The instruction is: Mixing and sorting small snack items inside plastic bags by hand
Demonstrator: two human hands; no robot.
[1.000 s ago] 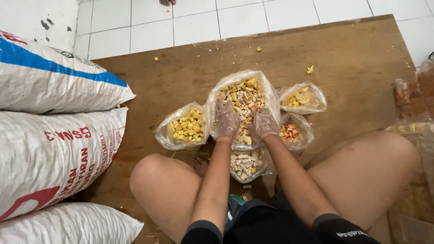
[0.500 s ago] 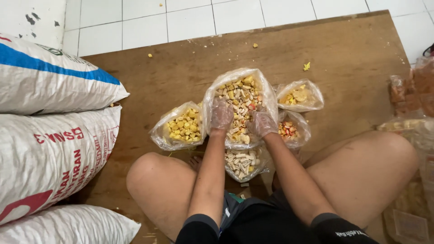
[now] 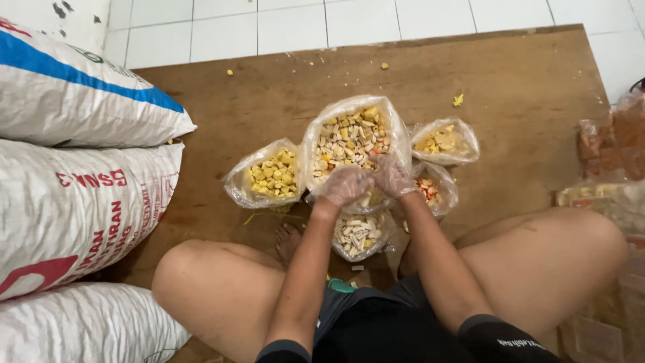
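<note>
Both gloved hands, left hand [image 3: 346, 185] and right hand [image 3: 392, 177], are pinching the near rim of the big mixed-snack bag [image 3: 353, 138] mid-board, apparently gathering it, which calls for an even pull.

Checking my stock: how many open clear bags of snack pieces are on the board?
5: large middle bag under both hands, yellow-filled bag left, one far right, one near right, one nearest the legs. Others may be hidden.

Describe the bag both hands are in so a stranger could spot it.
On the brown wooden board, open plastic bags cluster before the seated person. The left hand and right hand reach into the middle bag: the largest, holding mixed pale and yellow pieces.
</note>
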